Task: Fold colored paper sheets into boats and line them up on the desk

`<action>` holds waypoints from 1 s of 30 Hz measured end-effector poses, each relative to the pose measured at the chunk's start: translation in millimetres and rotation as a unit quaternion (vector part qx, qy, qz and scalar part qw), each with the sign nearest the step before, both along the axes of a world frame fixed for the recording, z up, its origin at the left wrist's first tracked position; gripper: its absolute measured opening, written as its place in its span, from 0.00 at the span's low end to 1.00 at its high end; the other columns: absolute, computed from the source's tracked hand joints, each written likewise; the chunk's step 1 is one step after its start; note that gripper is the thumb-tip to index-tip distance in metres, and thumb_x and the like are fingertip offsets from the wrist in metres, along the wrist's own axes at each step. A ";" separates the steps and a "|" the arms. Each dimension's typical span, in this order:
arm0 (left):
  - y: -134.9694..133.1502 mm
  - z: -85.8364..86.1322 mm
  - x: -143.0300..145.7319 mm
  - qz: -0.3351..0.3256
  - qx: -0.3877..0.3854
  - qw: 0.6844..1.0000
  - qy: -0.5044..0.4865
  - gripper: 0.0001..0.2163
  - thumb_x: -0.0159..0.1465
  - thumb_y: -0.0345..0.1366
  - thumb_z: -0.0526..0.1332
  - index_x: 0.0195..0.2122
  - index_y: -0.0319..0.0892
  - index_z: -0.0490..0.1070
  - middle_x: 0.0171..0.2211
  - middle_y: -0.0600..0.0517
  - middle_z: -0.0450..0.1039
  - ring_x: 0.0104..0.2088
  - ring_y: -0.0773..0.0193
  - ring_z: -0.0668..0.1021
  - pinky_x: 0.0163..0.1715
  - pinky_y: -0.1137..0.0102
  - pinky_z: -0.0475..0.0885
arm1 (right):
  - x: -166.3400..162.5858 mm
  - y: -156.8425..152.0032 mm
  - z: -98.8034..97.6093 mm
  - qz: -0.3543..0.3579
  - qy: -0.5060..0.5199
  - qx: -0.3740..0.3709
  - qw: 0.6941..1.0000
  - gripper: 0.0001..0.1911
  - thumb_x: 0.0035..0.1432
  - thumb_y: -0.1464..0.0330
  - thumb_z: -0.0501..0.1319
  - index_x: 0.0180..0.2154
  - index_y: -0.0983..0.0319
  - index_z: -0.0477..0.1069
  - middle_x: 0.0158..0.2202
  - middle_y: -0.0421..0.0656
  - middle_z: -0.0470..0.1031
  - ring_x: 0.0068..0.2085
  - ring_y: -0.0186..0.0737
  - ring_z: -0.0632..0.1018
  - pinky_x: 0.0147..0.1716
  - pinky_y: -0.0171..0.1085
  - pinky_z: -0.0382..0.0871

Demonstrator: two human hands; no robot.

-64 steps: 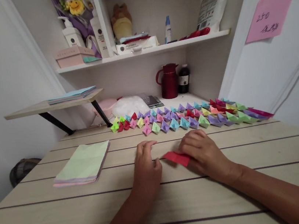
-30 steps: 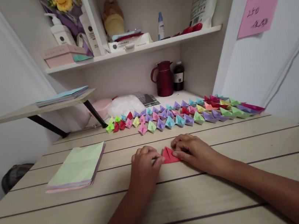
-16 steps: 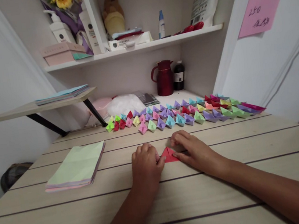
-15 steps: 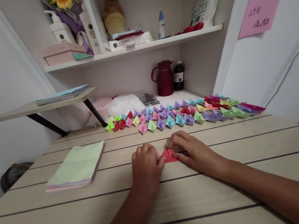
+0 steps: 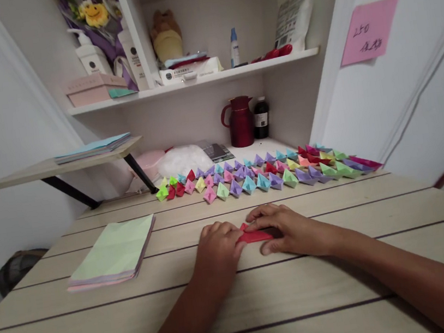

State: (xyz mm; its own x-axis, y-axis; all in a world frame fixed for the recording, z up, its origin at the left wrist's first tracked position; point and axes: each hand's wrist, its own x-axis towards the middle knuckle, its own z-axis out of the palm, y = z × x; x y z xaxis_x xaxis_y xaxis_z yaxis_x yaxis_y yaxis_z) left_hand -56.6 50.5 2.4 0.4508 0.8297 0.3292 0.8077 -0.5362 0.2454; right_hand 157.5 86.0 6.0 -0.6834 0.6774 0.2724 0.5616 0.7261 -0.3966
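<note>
A small folded piece of red paper [image 5: 252,235] lies on the wooden table [image 5: 240,296] between my hands. My left hand [image 5: 217,250] pinches its left end with curled fingers. My right hand [image 5: 286,228] holds its right side, the fingers over the top and the thumb under the near edge. Most of the paper is hidden by my fingers. Just beyond my hands stand rows of several small folded paper boats [image 5: 264,174] in many colours.
A stack of pastel paper sheets [image 5: 114,252] lies at the left of the table. Behind the boats are a dark red jug [image 5: 239,122], a dark bottle [image 5: 261,118] and a white bag [image 5: 188,159]. A low side shelf [image 5: 60,166] juts out at the left. A pink note [image 5: 368,31] hangs at the right.
The red paper went from a flat strip to an upright triangle and now lies lower and flatter. Both hands have closed in on it; my right thumb has come under its near edge.
</note>
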 end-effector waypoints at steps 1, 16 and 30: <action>0.7 -0.7 -0.3 -0.001 0.001 1.000 0.002 0.07 0.64 0.34 0.58 0.41 0.47 0.74 0.40 0.52 0.75 0.42 0.60 0.72 0.44 0.62 0.62 | 0.7 -0.5 1.0 0.003 -0.005 0.002 1.000 0.23 0.52 0.58 0.67 0.50 0.53 0.73 0.52 0.45 0.72 0.53 0.49 0.71 0.53 0.49 0.61; 4.9 -3.7 1.8 0.033 0.000 0.999 -0.008 0.10 0.65 0.30 0.55 0.34 0.46 0.75 0.35 0.51 0.72 0.38 0.61 0.70 0.40 0.66 0.63 | -18.6 -10.9 3.4 -0.037 -0.027 0.095 0.994 0.12 0.63 0.63 0.57 0.43 0.59 0.76 0.42 0.47 0.77 0.44 0.46 0.75 0.46 0.44 0.67; 3.7 1.6 4.0 0.056 -0.033 0.997 -0.031 0.07 0.65 0.35 0.58 0.34 0.45 0.76 0.36 0.52 0.73 0.40 0.61 0.72 0.41 0.67 0.64 | -42.5 -13.0 3.3 -0.115 -0.108 0.189 0.969 0.08 0.62 0.70 0.57 0.32 0.60 0.75 0.35 0.46 0.77 0.42 0.47 0.73 0.41 0.43 0.59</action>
State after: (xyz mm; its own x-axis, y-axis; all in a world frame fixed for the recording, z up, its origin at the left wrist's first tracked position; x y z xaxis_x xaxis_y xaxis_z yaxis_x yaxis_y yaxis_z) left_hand -52.6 54.2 4.0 0.3350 0.8944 0.2964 0.8440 -0.4247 0.3276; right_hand 115.0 73.0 9.3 -0.5951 0.6983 0.3979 0.7661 0.6425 0.0182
